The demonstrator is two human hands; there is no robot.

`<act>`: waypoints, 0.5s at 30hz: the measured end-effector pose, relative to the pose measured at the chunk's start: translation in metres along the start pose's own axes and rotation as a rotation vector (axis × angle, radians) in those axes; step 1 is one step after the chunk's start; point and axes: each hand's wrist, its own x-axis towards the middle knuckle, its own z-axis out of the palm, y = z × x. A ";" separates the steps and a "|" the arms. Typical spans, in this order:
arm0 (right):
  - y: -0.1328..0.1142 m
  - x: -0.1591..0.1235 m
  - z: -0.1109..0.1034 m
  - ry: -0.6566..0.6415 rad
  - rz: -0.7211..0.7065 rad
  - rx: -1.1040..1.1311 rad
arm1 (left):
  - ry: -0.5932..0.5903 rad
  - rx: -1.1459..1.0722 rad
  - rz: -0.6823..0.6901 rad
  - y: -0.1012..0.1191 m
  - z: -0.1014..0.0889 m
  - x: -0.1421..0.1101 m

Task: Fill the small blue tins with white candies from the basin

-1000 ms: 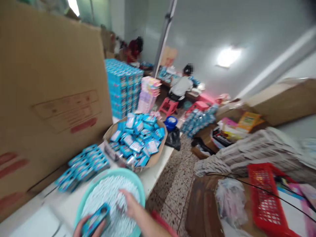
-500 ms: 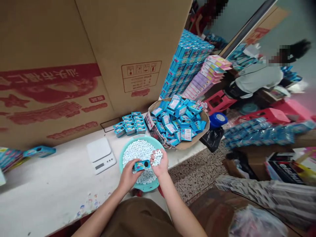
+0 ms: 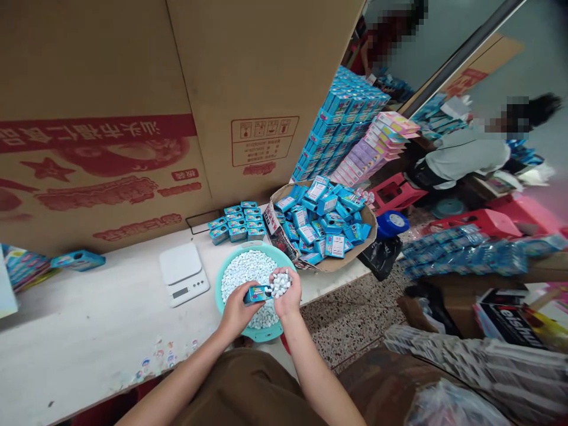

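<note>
My left hand is closed around a small blue box with a dark round hole near its right end. My right hand is cupped palm up and holds a heap of small white candies. The hand's inner edge meets the holed end of the box, and a few candies lie right at the hole. Both hands are over a turquoise basin filled with loose white candies.
Small blue boxes stand in rows behind the basin. A cut-open carton heaped with blue boxes is to the right. A white scale lies left. Large cardboard cartons wall the back. A co-worker sits at upper right.
The cupped right hand has tipped toward the box, and candies now reach its hole. The box has shifted slightly right. The view has moved a little.
</note>
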 end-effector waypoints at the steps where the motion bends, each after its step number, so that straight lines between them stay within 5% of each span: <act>1: 0.000 -0.001 0.000 0.006 0.014 0.015 | -0.001 0.007 0.018 0.000 0.000 0.000; 15: -0.002 -0.003 0.010 -0.010 -0.051 -0.059 | 0.034 -0.112 -0.067 0.005 0.001 0.005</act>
